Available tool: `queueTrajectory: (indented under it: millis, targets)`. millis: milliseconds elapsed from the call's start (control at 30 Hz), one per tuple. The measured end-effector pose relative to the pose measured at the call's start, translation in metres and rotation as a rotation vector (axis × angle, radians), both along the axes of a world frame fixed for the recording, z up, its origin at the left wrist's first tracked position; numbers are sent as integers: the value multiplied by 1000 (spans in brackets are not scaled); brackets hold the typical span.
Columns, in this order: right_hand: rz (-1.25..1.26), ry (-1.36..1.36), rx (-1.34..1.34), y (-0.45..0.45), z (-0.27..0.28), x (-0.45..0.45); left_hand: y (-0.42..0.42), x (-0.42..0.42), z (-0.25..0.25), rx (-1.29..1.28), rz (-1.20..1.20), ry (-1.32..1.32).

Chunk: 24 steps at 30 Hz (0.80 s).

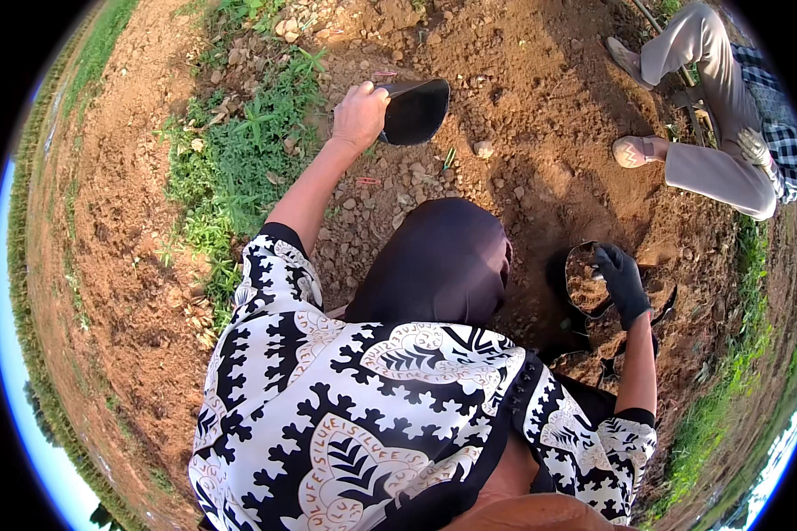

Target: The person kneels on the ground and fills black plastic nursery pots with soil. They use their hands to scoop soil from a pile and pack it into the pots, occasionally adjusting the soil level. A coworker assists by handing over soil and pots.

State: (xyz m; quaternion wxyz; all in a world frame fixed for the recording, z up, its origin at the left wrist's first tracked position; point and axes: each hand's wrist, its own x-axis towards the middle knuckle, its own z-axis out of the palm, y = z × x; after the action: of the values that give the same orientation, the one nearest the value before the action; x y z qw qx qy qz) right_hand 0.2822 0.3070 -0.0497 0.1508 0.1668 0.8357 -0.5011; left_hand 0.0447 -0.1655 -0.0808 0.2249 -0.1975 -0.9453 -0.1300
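My bare left hand [360,116] grips the rim of a black planting bag [417,113]. That bag is tilted over the ground with its mouth towards me, and its inside looks dark. On the other side, my right hand [619,282] wears a dark glove. Its fingers reach over the rim of another black planting bag [569,292], which stands upright with brown soil [581,279] in it. A pale spot shows at the fingertips, too small to make out. More soil-filled black bags [608,365] stand close below, partly hidden by my right arm.
A person [724,133] in grey trousers sits at the upper right, beside a long-handled tool [687,79]. Small red [368,180] and green [449,158] plastic pieces lie on the stony soil. Low green weeds [246,152] grow at the left. My bent knee [438,259] is between my hands.
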Motion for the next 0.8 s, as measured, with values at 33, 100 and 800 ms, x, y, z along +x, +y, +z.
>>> queueTrajectory:
  millis: [33, 100, 800]
  targets:
    - [-71, -28, -115, -7, -9, -9, 12, -1, 6, 65, -12, 11]
    - [-168, -82, -303, -39, -9, -34, 29, 0, 6, 130, -111, 14]
    - [-675, 117, -276, -55, -56, -93, 249, 8, 40, 38, -542, -554]
